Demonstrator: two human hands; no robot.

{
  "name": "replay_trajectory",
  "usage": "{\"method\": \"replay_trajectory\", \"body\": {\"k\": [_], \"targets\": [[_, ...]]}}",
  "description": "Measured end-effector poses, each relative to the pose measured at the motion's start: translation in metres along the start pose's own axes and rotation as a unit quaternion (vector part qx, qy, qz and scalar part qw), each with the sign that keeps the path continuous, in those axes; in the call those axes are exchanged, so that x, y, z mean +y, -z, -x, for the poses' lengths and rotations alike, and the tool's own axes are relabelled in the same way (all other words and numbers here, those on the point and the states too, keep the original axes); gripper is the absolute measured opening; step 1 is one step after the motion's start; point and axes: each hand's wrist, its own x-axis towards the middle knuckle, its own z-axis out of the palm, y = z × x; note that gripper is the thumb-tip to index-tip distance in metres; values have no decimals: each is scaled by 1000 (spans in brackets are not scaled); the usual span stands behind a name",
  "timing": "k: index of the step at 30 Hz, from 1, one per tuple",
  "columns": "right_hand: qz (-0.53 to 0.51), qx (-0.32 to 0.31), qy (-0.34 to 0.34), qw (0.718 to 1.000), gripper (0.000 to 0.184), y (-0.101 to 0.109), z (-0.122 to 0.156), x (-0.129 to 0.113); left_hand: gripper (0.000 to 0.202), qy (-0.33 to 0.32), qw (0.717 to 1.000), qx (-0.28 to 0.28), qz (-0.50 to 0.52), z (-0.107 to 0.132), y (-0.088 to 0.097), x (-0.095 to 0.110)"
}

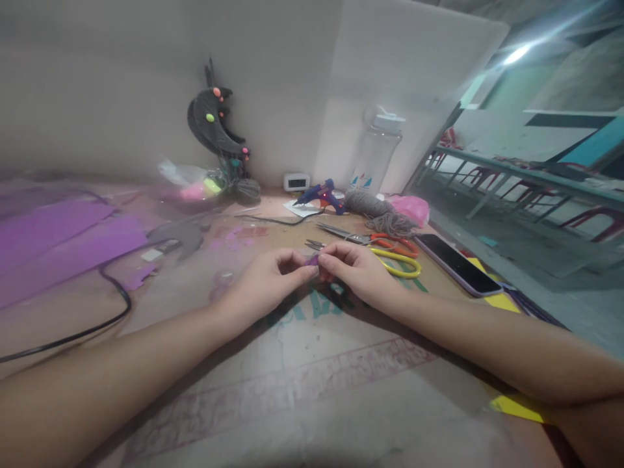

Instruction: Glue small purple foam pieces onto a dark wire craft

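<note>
Head view: table (341, 403) spreads wide, purple sheets (58, 247) lying far left of the small purple piece (312, 260) at its middle. Behind that piece stand a water bottle (377, 153) and a blue glue gun (322, 194); a phone (455, 263) lies to its right, orange scissors (385, 242) just behind it. Left hand (266, 281) and right hand (353, 266) meet together, fingertips pinching the purple piece between them
</note>
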Motion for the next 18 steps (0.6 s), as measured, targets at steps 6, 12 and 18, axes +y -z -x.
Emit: {"method": "replay_trajectory", "body": {"k": [6, 12, 18], "targets": [[-16, 3, 22, 1000, 18, 0, 1, -2, 28, 11, 1000, -8, -2, -1, 0, 1], [-3, 8, 18, 1000, 19, 0, 0, -1, 26, -3, 999, -45, 20, -1, 0, 3], [12, 26, 13, 999, 24, 1, -1, -4, 38, -37, 997, -63, 30, 0, 1, 5]]}}
